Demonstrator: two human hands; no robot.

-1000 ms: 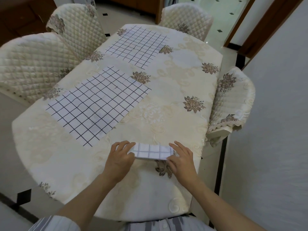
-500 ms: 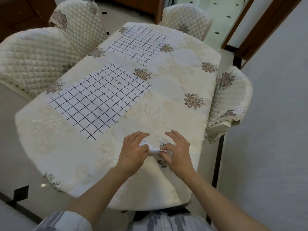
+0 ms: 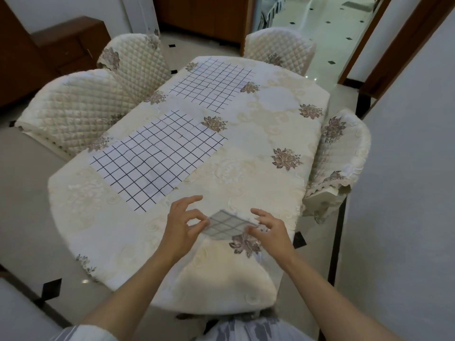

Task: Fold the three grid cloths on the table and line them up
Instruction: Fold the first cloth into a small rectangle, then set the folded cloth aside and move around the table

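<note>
A small folded grid cloth [image 3: 227,226] is held tilted just above the near end of the table [image 3: 258,153]. My left hand [image 3: 183,223] pinches its left edge with thumb and fingers, the index finger raised. My right hand [image 3: 269,228] holds its right edge with curled fingers. A second grid cloth [image 3: 157,158] lies flat and unfolded on the left middle of the table. The third grid cloth [image 3: 214,84] lies flat at the far end.
Quilted chairs stand at the left [image 3: 73,107], the far left [image 3: 134,60], the far end [image 3: 279,51] and the right [image 3: 342,158]. A white wall [image 3: 406,193] runs close along the right. The cream tablecloth hangs over the near edge.
The folded cloth went from a long strip on the table to a smaller square. Both hands now hold it slightly raised and tilted. My view has lifted to show more of the room.
</note>
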